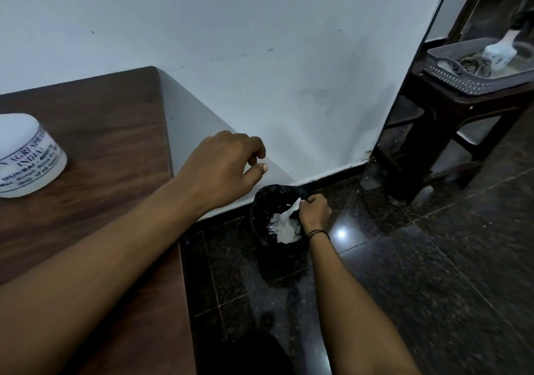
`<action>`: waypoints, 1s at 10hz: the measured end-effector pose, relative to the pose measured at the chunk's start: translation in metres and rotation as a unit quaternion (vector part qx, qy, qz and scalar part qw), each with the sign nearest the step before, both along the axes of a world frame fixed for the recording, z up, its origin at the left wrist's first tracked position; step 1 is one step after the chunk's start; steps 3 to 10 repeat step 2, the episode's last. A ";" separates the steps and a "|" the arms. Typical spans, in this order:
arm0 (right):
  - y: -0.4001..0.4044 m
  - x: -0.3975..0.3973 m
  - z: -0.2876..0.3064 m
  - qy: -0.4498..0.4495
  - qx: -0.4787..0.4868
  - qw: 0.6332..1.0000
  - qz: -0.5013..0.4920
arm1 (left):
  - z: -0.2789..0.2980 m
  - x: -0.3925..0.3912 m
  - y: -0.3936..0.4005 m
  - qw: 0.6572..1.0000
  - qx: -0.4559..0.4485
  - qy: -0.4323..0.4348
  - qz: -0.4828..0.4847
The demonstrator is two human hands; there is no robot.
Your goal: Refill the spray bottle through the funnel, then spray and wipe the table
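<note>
A wooden table (109,132) fills the left side. On it at the far left stands a white bottle (27,158) with blue lettering, cut off by the frame edge. My left hand (225,169) hovers past the table's right edge with fingers loosely curled and holds nothing. My right hand (315,211) reaches down to a small black-lined bin (265,201) on the floor and pinches a crumpled white tissue (286,224) over its opening. More white paper lies inside the bin.
A white wall (274,57) runs behind the table and bin. A dark stool (439,120) at the right carries a grey basket (462,80) with a white scoop. The floor (419,273) is dark polished tile.
</note>
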State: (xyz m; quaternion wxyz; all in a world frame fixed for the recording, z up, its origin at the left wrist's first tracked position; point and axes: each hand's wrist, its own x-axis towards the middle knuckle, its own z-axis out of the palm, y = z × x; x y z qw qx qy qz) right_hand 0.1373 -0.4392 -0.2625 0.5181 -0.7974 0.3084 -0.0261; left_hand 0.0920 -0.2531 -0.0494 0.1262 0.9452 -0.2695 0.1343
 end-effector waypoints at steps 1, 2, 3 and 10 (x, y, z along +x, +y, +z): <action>-0.009 0.002 -0.015 0.003 -0.003 1.000 0.004 | 0.001 0.002 0.000 1.000 -0.001 -0.005 -0.006; -0.013 -0.005 -0.020 -0.015 -0.016 1.000 -0.003 | 0.000 0.005 -0.001 1.000 0.006 0.005 -0.001; -0.013 -0.005 -0.020 -0.015 -0.016 1.000 -0.003 | 0.000 0.005 -0.001 1.000 0.006 0.005 -0.001; -0.013 -0.005 -0.020 -0.015 -0.016 1.000 -0.003 | 0.000 0.005 -0.001 1.000 0.006 0.005 -0.001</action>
